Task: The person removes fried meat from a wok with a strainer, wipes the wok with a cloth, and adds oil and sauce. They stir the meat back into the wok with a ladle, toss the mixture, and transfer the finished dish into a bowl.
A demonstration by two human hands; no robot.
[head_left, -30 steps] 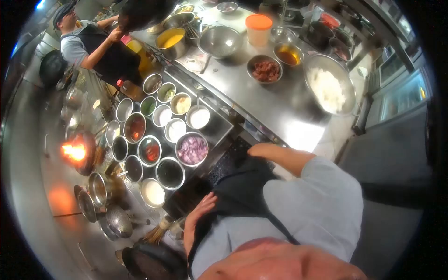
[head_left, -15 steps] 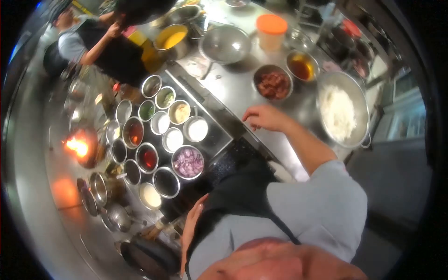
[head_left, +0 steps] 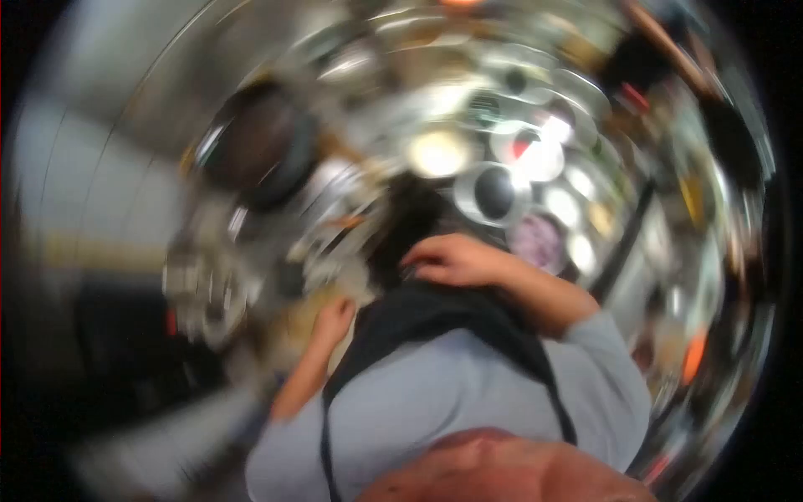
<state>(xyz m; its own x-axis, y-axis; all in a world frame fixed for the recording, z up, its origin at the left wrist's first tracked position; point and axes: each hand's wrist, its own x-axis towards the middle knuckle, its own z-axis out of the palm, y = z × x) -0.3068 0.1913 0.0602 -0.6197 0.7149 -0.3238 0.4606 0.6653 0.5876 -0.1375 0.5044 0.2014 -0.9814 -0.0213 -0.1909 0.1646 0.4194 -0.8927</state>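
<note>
Bright blur streaks the whole room, so edges are hard to trust. From where I stand, the right hand (head_left: 452,261) hangs out before the dark apron (head_left: 418,311), its fingers loosely bent; no object shows in it, though I cannot tell what its underside hides. Just to its right, alongside the forearm (head_left: 544,293), sits the bowl of purple pieces (head_left: 536,241). Ahead of that hand and slightly right is the dark-filled container (head_left: 493,194); farther ahead, the pale-filled container (head_left: 439,153). The left hand (head_left: 336,316) is off to its left, nearer the body, fingers drawn in, and whether it grips anything I cannot tell.

My worry would be that forearm: swung outward, it could clip the purple bowl and tip it, being so near. A careless reach forward might dip fingertips or catch a rim. Ahead and left of the left hand lies a dark round pan (head_left: 258,144); should it be hot, which I can't judge, brushing it could burn.
</note>
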